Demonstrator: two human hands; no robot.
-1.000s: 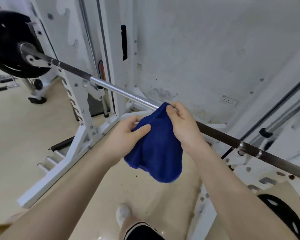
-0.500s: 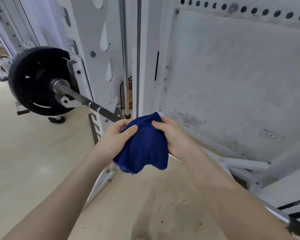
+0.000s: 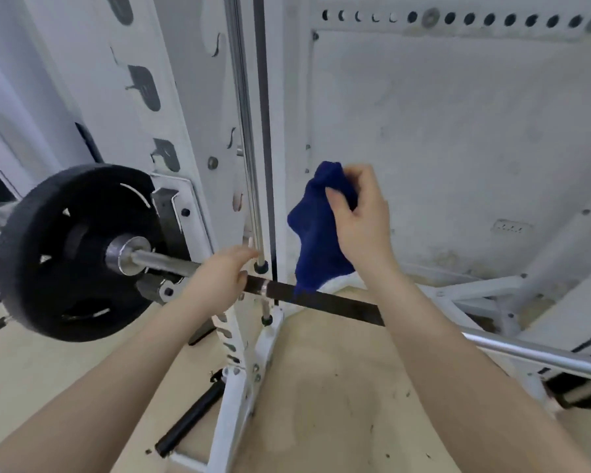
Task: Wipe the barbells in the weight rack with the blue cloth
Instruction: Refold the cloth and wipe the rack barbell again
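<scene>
I count one barbell [image 3: 321, 302] and one blue cloth [image 3: 316, 230]. My right hand [image 3: 362, 216] now grips the cloth alone, lifted; my left hand [image 3: 215, 281] has let go and curls onto the bar.

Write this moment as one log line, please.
right hand: grips blue cloth above barbell | left hand: on barbell beside black plate | wiping: paused

bright even light, soft motion blur, wide-angle bending at edges.
</scene>
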